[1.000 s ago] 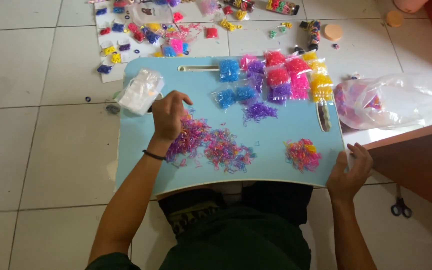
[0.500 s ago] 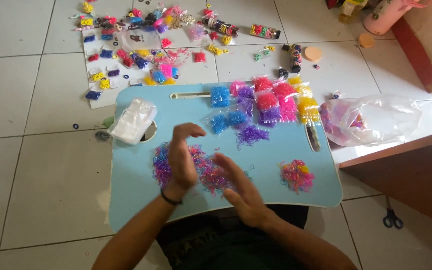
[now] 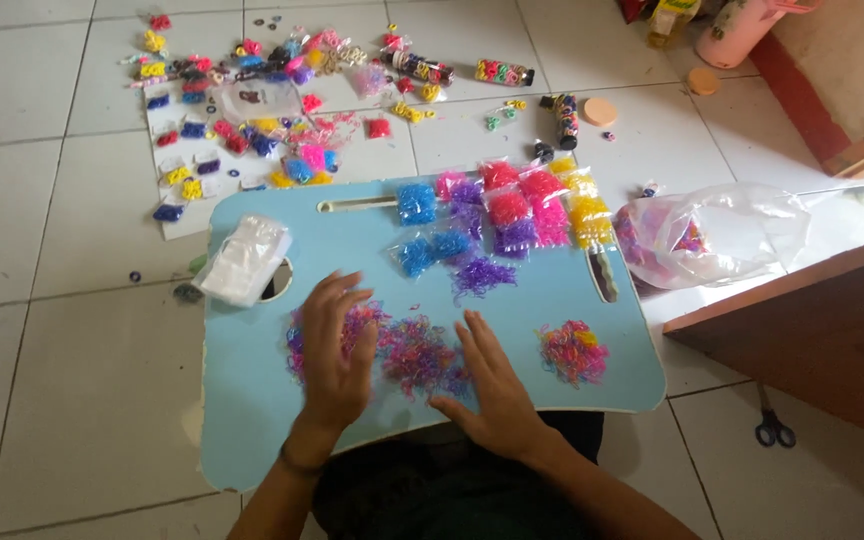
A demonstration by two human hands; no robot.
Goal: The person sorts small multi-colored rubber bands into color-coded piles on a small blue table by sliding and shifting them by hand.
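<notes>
While both hands lie flat, left hand [image 3: 335,350] and right hand [image 3: 489,385] flank loose band pile [image 3: 414,355], fingers spread

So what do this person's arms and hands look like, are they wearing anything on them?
Both forearms are bare, with no sleeves in view and no gloves on either hand. The left hand has a thin dark band around its wrist. The right hand shows no band, watch or ring that can be made out.

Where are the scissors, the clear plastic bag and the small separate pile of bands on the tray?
scissors [image 3: 774,428], head view, on the handle loops.
clear plastic bag [image 3: 722,235], head view, on its crumpled middle.
small pile of bands [image 3: 573,352], head view, on the heap's centre.
</notes>
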